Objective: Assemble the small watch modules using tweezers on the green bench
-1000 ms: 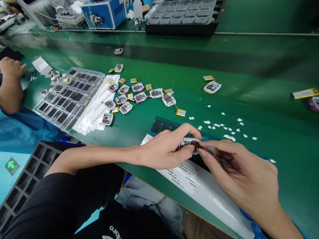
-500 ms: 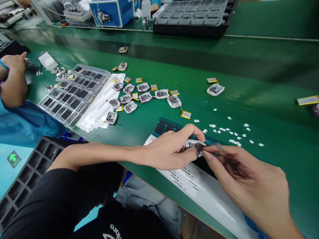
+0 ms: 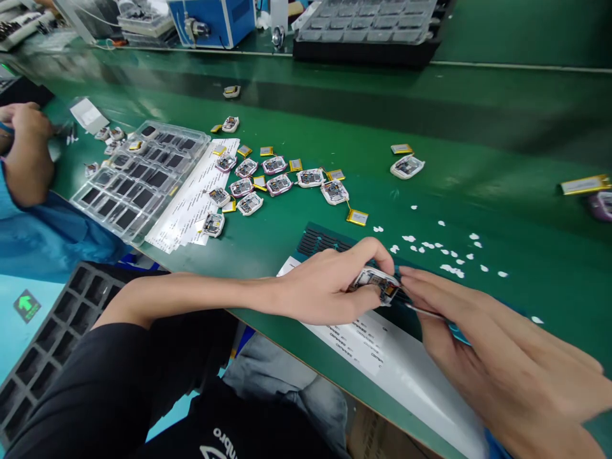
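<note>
1. The left hand is closed in a pinch. Its thumb is below and its forefinger arches over the top of a small open module, which is gripped at the fingertips just above the green bench.
2. The module juts out past the left fingertips toward the right hand. Its long axis runs from one hand to the other, and the exposed, board-side end dips slightly on the side nearer the right hand.
3. The right hand's fingers are stretched long rather than curled, and they close lightly on a slim tool. The hand is blurred, so the exact grip cannot be made out.
4. The tool's shaft points from the right palm straight at the module's free end. The tip lies just beside that end — whether it touches cannot be told.
5. The left hand is plainly the nearer one because it has the module, while only the right hand's fingertips and the tool come close.
6. A white label sheet lies under both hands. A dark ribbed pad lies beyond the left knuckles, and white scraps are scattered beyond the right fingers.
7. Loose modules and a clear tray sit well beyond the left hand — a co-worker's hand is farther off on that side.
</note>
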A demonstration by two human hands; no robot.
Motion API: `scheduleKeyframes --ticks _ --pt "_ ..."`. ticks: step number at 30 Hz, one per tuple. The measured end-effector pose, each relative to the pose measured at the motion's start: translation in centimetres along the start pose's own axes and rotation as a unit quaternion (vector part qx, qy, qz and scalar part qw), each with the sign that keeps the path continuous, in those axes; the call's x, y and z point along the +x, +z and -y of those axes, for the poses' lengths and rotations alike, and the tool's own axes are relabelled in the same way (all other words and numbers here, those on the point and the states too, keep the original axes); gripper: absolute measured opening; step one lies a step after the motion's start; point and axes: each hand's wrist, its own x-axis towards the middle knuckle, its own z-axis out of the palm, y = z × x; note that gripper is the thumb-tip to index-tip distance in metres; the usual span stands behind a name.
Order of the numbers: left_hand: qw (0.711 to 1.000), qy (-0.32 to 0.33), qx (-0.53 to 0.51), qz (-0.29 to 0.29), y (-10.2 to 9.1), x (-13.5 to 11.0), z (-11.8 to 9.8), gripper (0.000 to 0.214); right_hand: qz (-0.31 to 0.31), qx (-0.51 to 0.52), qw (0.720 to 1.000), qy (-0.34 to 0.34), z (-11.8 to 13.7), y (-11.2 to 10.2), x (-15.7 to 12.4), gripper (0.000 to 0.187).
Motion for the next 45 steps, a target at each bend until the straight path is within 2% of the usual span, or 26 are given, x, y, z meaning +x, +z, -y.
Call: scheduleKeyframes --ticks 4,6,11,13,17,21,23,26,27,29,31,32,34,36,41,45 --pt "1.0 -0.005 0.013 0.019 0.2 -0.3 -0.1 0.022 0.003 0.044 0.999 -0.005 0.1 0.1 -0.5 0.081" --pt "1.0 -0.007 0.002 0.014 0.6 -0.5 -0.1 0.026 0.002 0.052 0.999 0.003 0.2 0.2 -0.8 0.085" --pt "1.0 0.006 -0.022 -0.004 1.3 -0.9 0.0 0.041 0.005 0.07 0.997 0.027 0.2 0.2 -1.7 0.077" --pt "1.0 0.009 -0.024 0.001 1.4 -0.9 0.0 0.042 0.039 0.089 0.995 0.03 0.0 0.1 -2.3 0.071" --pt "1.0 0.015 -0.025 0.004 1.4 -0.9 0.1 0.039 0.069 0.126 0.989 0.028 -0.4 -0.2 -3.0 0.066" --pt "0.999 0.026 -0.019 -0.019 1.5 -1.0 0.3 0.038 0.087 0.09 0.992 0.024 -0.5 -0.3 -3.0 0.067" --pt "0.999 0.029 -0.017 -0.018 1.5 -1.0 0.4 0.039 0.091 0.062 0.994 0.014 -0.3 0.1 -2.9 0.064" --pt "0.999 0.03 -0.019 -0.014 1.6 -0.8 0.5 0.041 0.019 0.016 1.0 0.013 0.3 0.8 -2.5 0.06" --pt "0.999 0.029 -0.018 -0.013 1.6 -0.8 0.5 0.042 0.013 0.007 1.0 0.02 0.5 0.9 -2.3 0.062" --pt "0.999 0.029 -0.013 -0.008 1.6 -0.8 0.4 0.044 0.048 0.027 0.997 0.044 0.8 0.7 -1.9 0.069" --pt "0.999 0.033 0.0 0.003 1.5 -0.8 0.3 0.046 0.089 0.081 0.988 0.1 0.8 0.2 -1.5 0.065" --pt "0.999 0.037 0.007 0.009 1.5 -0.9 0.2 0.047 0.099 0.112 0.98 0.134 0.8 0.0 -1.4 0.056" --pt "0.998 0.048 0.019 0.02 1.5 -1.1 0.1 0.048 0.097 0.167 0.961 0.2 0.8 -0.2 -1.2 0.031" --pt "0.998 0.057 0.024 0.028 1.6 -1.2 0.0 0.052 0.09 0.21 0.94 0.252 0.7 -0.2 -0.9 0.021" --pt "0.996 0.074 0.043 0.029 2.0 -1.4 0.3 0.064 0.121 0.305 0.888 0.322 1.0 0.0 0.3 0.032" --pt "0.994 0.084 0.059 0.03 2.1 -1.3 0.5 0.067 0.11 0.342 0.857 0.37 1.5 0.1 0.7 0.038"
